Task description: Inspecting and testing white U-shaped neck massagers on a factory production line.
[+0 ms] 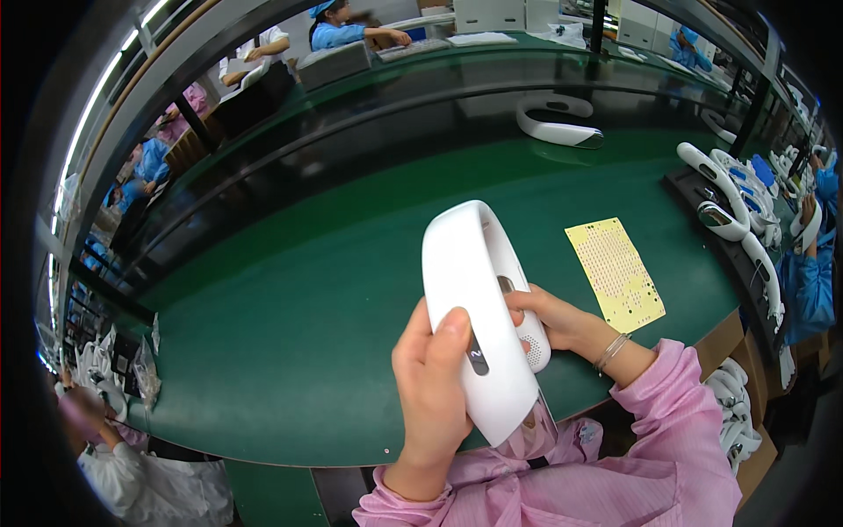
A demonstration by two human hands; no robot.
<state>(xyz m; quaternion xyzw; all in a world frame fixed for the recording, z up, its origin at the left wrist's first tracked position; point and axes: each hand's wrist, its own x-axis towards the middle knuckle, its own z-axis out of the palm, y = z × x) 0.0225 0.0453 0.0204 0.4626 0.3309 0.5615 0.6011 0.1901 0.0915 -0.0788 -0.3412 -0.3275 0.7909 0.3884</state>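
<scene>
Gripping a white curved device (pixel 470 272) between both hands, tilted above the near side of a green desk (pixel 281 325), with the lower end overlapping the desk's front edge as seen from overhead. Wrapping the outer band with the left hand (pixel 428 373), closed on the shell, thumb laid flat just beside a small dark oval window (pixel 478 355). Reaching into the curve with the right hand (pixel 558 323), bent fingers near a metallic pad (pixel 506 284) and against the rounded end with the perforated grille (pixel 533 350); impossible to tell exactly how firmly, being partly hidden by the band.

Judging by this hold, could slip because of the smooth shell and bare skin, especially if loosened on the left. Could then drop past the edge toward the lap or floor instead of landing on the desk, owing to the low end hanging so near the pink smock (pixel 606 492). Could press or smudge the window by shifting the left thumb slightly. Could strain the curve or mark the pad by prying too hard from inside with the right hand. Might scratch the shell by letting the bracelet (pixel 612 351) rub against it. Might also drag the yellow spotted sheet (pixel 616 274) askew by sweeping the right forearm outward, given its place just beside the wrist.
</scene>
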